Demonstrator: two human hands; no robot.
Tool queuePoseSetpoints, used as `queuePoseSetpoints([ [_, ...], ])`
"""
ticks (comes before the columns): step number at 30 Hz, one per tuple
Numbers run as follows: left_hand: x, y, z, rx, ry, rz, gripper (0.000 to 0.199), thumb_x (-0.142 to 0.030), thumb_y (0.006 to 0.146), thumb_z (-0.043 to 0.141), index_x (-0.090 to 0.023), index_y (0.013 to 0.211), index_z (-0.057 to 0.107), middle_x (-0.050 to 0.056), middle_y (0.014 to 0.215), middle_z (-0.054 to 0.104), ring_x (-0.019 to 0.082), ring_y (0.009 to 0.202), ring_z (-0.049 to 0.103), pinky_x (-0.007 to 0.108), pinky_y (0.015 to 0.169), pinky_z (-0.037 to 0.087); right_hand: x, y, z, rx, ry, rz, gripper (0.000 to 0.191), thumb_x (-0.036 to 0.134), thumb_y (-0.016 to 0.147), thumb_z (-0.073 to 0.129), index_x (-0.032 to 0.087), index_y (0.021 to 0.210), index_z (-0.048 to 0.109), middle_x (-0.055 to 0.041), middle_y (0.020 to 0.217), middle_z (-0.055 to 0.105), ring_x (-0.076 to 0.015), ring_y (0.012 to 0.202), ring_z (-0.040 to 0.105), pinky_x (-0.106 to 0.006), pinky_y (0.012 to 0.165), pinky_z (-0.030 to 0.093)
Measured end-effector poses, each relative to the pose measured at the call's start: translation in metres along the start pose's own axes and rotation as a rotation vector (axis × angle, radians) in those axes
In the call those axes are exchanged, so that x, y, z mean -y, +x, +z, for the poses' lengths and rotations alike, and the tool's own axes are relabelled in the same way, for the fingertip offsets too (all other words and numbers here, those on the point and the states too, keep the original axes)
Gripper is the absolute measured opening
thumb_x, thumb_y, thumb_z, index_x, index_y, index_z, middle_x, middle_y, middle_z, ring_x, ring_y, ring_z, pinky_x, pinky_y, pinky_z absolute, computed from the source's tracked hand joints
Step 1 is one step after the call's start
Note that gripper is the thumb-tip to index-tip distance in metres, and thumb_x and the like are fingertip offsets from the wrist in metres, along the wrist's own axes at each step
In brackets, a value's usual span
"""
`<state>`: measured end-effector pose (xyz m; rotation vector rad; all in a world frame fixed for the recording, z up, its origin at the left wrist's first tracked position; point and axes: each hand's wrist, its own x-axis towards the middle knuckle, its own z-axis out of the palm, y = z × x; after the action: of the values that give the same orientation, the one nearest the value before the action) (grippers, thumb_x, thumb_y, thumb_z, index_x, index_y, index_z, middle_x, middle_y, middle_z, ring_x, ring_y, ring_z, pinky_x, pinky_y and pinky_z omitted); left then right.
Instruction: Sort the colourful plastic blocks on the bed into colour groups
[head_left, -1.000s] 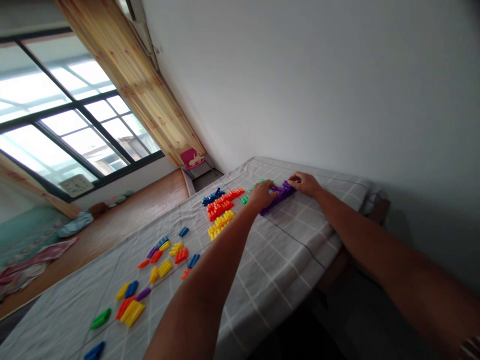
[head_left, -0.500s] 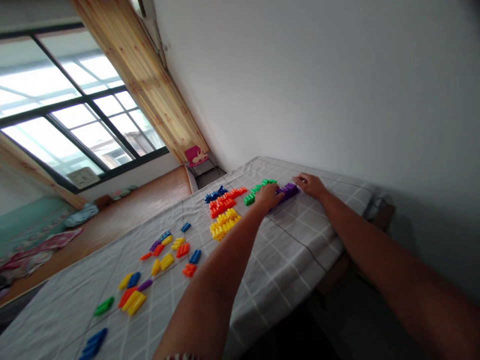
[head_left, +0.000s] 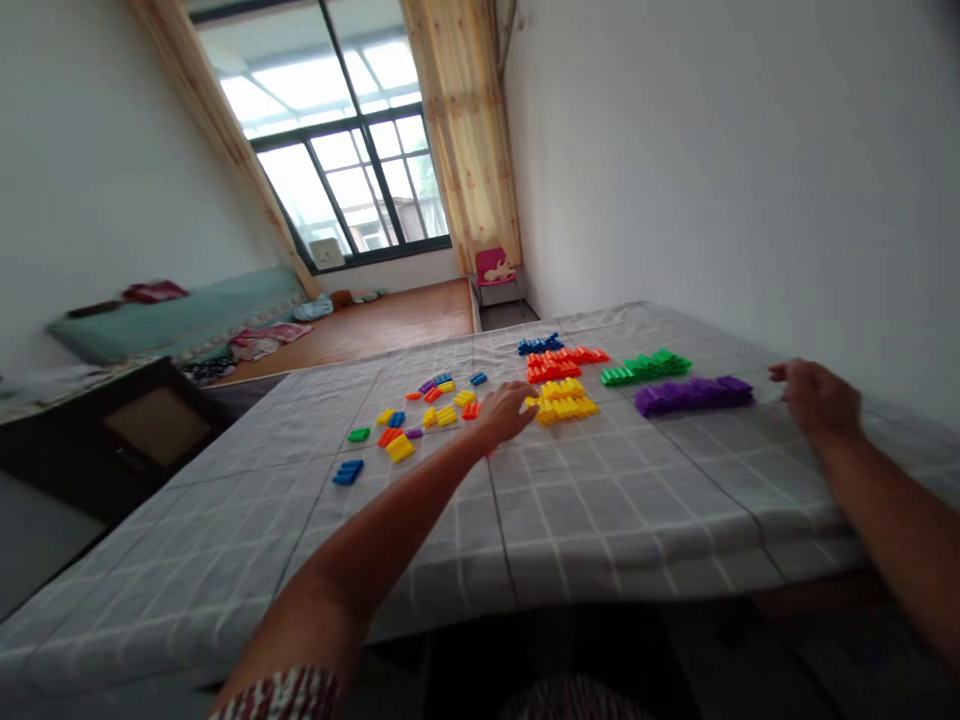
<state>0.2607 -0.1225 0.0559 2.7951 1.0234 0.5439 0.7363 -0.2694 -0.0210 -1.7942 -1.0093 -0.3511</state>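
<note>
Head view: the left hand (head_left: 508, 412), fingers parted, is just beside the yellow pile (head_left: 562, 402). The right hand (head_left: 821, 400) has curled fingers, grip unclear, near the purple row (head_left: 694, 396) on the cloth (head_left: 637, 480).

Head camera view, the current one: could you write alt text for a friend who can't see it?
A person's left hand is beside yellow pieces on a grey checked cloth, the right hand near a purple row. A green row, orange group and blue group lie farther back, with scattered pieces to the left and a window behind.
</note>
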Motion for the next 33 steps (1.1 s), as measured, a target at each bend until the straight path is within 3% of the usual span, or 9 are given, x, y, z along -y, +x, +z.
queuePoseSetpoints([
  [5,0.13,-0.055,-0.049,-0.018,0.052,-0.458,0.03,-0.023,0.085,0.051,-0.021,0.11,0.068,0.006,0.115,0.069,0.019,0.106,0.062,0.029,0.093,0.046,0.067,-0.009,-0.005,-0.134,-0.059,-0.056,0.048,0.054,0.093,0.026,0.033,0.102,0.068,-0.0131,0.093,0.07,-0.0352,0.095,0.065,-0.05,0.081,0.047],
  [7,0.162,-0.071,-0.061,-0.013,-0.005,-0.572,0.032,-0.019,0.083,0.051,-0.019,0.109,0.069,0.005,0.107,0.072,0.018,0.096,0.065,0.026,0.085,0.049,0.109,-0.014,0.005,-0.089,-0.025,-0.133,0.046,0.05,0.094,0.026,0.031,0.109,0.065,-0.0103,0.097,0.07,-0.0329,0.086,0.066,-0.048,0.078,0.048],
  [9,0.179,-0.083,-0.066,0.015,-0.072,-0.571,0.034,-0.019,0.082,0.05,-0.016,0.11,0.07,0.006,0.101,0.073,0.018,0.088,0.066,0.025,0.078,0.05,0.155,-0.022,0.026,0.022,0.026,-0.21,0.043,0.046,0.095,0.029,0.026,0.112,0.062,-0.0104,0.096,0.07,-0.026,0.073,0.066,-0.042,0.072,0.05],
  [11,0.184,-0.091,-0.065,0.03,-0.103,-0.494,0.035,-0.021,0.081,0.05,-0.015,0.109,0.071,0.006,0.099,0.073,0.018,0.085,0.066,0.025,0.077,0.05,0.201,-0.033,0.055,0.192,0.081,-0.281,0.036,0.042,0.093,0.037,0.022,0.109,0.063,-0.0092,0.091,0.071,-0.0196,0.068,0.064,-0.035,0.067,0.05],
  [16,0.188,-0.114,-0.076,0.036,-0.107,-0.405,0.033,-0.024,0.078,0.055,-0.017,0.105,0.073,0.005,0.098,0.073,0.017,0.086,0.065,0.024,0.078,0.048,0.302,-0.083,0.134,0.69,0.191,-0.569,0.028,0.034,0.088,0.048,0.02,0.106,0.065,-0.007,0.098,0.071,-0.0176,0.077,0.065,-0.03,0.07,0.052],
  [19,0.194,-0.129,-0.092,0.196,-0.232,-0.335,0.035,-0.032,0.077,0.059,-0.017,0.106,0.072,0.004,0.095,0.073,0.016,0.082,0.063,0.023,0.073,0.048,0.354,-0.117,0.174,0.929,0.18,-0.793,0.03,0.027,0.087,0.052,0.02,0.114,0.064,-0.0079,0.112,0.069,-0.0193,0.093,0.065,-0.033,0.083,0.052],
  [22,0.194,-0.137,-0.098,0.362,-0.291,-0.24,0.039,-0.035,0.071,0.067,-0.017,0.105,0.072,0.003,0.094,0.072,0.015,0.079,0.062,0.022,0.069,0.046,0.394,-0.143,0.208,1.018,0.038,-0.932,0.038,0.022,0.085,0.057,0.016,0.122,0.061,-0.0118,0.121,0.066,-0.0239,0.111,0.059,-0.037,0.098,0.044],
  [28,0.178,-0.131,-0.09,0.371,-0.118,-0.2,0.033,-0.025,0.067,0.068,-0.018,0.099,0.072,0.001,0.083,0.069,0.014,0.072,0.059,0.022,0.065,0.044,0.424,-0.154,0.246,1.072,-0.146,-0.931,0.045,0.031,0.078,0.07,0.016,0.12,0.063,-0.013,0.121,0.064,-0.0245,0.111,0.059,-0.033,0.094,0.043],
  [33,0.164,-0.122,-0.08,0.098,-0.094,-0.184,0.028,-0.018,0.069,0.061,-0.016,0.097,0.065,0.003,0.091,0.068,0.014,0.076,0.061,0.024,0.067,0.045,0.418,-0.144,0.232,1.034,-0.026,-0.809,0.032,0.029,0.07,0.077,0.017,0.098,0.068,-0.0078,0.099,0.069,-0.0182,0.086,0.063,-0.026,0.074,0.046],
])
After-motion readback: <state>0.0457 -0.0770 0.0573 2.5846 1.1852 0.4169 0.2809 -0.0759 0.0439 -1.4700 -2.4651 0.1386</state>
